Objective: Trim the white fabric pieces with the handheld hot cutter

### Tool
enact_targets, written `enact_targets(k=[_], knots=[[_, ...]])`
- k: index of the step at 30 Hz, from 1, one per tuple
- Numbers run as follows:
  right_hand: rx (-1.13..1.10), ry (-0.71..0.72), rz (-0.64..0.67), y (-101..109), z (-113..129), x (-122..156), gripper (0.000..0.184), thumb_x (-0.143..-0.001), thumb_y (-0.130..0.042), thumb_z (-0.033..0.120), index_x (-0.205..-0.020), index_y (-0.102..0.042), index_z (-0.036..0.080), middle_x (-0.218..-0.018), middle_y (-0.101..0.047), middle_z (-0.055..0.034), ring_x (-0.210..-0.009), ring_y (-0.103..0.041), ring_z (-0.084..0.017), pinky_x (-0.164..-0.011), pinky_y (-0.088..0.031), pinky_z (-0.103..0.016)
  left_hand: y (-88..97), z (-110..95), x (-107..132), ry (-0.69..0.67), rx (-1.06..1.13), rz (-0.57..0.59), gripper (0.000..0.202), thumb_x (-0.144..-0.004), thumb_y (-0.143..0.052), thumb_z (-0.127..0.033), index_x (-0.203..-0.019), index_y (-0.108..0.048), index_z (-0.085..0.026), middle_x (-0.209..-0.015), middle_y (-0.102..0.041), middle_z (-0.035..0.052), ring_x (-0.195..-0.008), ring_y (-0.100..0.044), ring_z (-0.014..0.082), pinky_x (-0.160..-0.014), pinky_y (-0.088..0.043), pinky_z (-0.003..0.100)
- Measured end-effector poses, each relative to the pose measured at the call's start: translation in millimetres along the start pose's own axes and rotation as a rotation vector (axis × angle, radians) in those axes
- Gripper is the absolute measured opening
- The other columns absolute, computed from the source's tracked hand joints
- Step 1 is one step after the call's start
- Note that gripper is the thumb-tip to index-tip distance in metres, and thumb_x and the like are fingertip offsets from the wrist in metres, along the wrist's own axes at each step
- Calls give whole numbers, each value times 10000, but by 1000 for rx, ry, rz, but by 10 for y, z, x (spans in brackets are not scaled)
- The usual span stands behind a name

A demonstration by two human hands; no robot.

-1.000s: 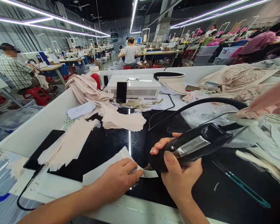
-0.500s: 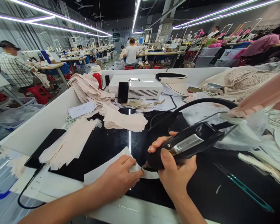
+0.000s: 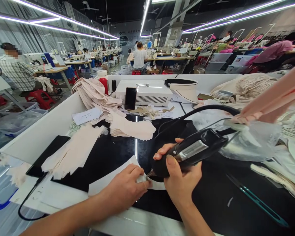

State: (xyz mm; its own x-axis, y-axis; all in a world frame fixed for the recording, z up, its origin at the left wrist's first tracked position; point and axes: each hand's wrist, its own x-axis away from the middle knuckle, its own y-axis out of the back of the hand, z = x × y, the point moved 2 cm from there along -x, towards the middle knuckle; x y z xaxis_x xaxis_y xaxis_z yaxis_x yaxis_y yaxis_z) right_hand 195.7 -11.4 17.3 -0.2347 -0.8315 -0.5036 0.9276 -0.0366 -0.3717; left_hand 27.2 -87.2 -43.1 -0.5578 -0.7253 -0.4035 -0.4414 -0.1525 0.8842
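Observation:
My right hand [image 3: 179, 177] is wrapped round a black corded hand tool [image 3: 191, 152] with a silver panel and a narrow metal tip. The tip points left and reaches the fingertips of my left hand [image 3: 130, 183]. Those fingers are pinched on a curved white fabric piece [image 3: 108, 180], which lies on the black work surface [image 3: 100, 164] and shows again under the tool's front end. The spot where the tip meets the fabric is partly hidden by my fingers. A pink cloth strip [image 3: 267, 93] is tied near the tool's rear, beside its cable.
Pale fabric stacks [image 3: 132, 127] lie ahead and to the left. Behind them stand a white vented box [image 3: 144, 93] and a phone [image 3: 130, 98]. At right are teal tweezers [image 3: 263, 203] and clear plastic bags [image 3: 253, 141]. A dark tablet-like device [image 3: 48, 155] sits left.
My right hand has shifted the tool slightly left, bringing its tip closer in at my left fingertips. My left hand stays almost in place on the white fabric piece.

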Motion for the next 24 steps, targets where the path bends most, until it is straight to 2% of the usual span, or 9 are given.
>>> enact_targets(k=[5, 8, 11, 14, 18, 22, 24], knots=[[-32, -64, 0, 10, -35, 32, 438, -971, -982, 394, -1276, -678, 311, -879, -799, 61, -651, -761, -165, -667, -665, -304, 35, -53, -23, -5, 13, -45, 195, -1207, -678, -125, -1333, -803, -205, -1233, -749, 116, -1132, -742, 267, -1005, -707, 348], [8, -87, 28, 3, 5, 41, 443, -944, -979, 427, -1227, -658, 310, -878, -795, 54, -650, -760, -171, -652, -664, -304, 27, -61, 9, -11, 54, -74, 308, -1159, -658, -41, -1355, -795, -237, -1221, -773, 90, -1110, -769, 254, -997, -712, 323], [84, -62, 32, -2, 33, 36, 393, -957, -946, 492, -1148, -660, 301, -873, -790, 38, -655, -745, -174, -636, -665, -305, -1, 3, 61, -42, 78, -127, 415, -1119, -607, -3, -1379, -789, -271, -1281, -805, 85, -1151, -816, 251, -1022, -719, 301], [130, -63, 46, 0, 5, 35, 403, -938, -963, 514, -1099, -661, 303, -877, -777, 32, -657, -716, -176, -637, -668, -318, -22, 103, 95, -87, 59, -151, 456, -1100, -640, -44, -1439, -787, -312, -1339, -845, 56, -1170, -859, 257, -1032, -732, 289], [126, -56, 42, 23, -26, 33, 464, -920, -965, 606, -1095, -654, 310, -854, -731, 46, -665, -642, -167, -609, -617, -297, -18, 227, 67, -142, 27, -225, 439, -1108, -601, -54, -1408, -788, -315, -1284, -879, 15, -1067, -898, 219, -969, -749, 247], [131, -52, 77, 41, 14, -12, 447, -921, -989, 575, -1124, -701, 300, -915, -755, 35, -750, -664, -173, -694, -626, -301, -56, 321, -56, -179, 6, -235, 531, -1032, -520, 60, -1329, -774, -301, -1234, -882, -12, -1043, -910, 201, -1003, -753, 263], [138, -46, 91, 74, 17, -34, 476, -921, -996, 579, -1197, -729, 298, -989, -787, 13, -826, -709, -197, -768, -656, -329, -79, 350, -119, -176, 1, -259, 557, -983, -488, 105, -1252, -769, -292, -1167, -870, -18, -1002, -907, 198, -1008, -749, 278]])
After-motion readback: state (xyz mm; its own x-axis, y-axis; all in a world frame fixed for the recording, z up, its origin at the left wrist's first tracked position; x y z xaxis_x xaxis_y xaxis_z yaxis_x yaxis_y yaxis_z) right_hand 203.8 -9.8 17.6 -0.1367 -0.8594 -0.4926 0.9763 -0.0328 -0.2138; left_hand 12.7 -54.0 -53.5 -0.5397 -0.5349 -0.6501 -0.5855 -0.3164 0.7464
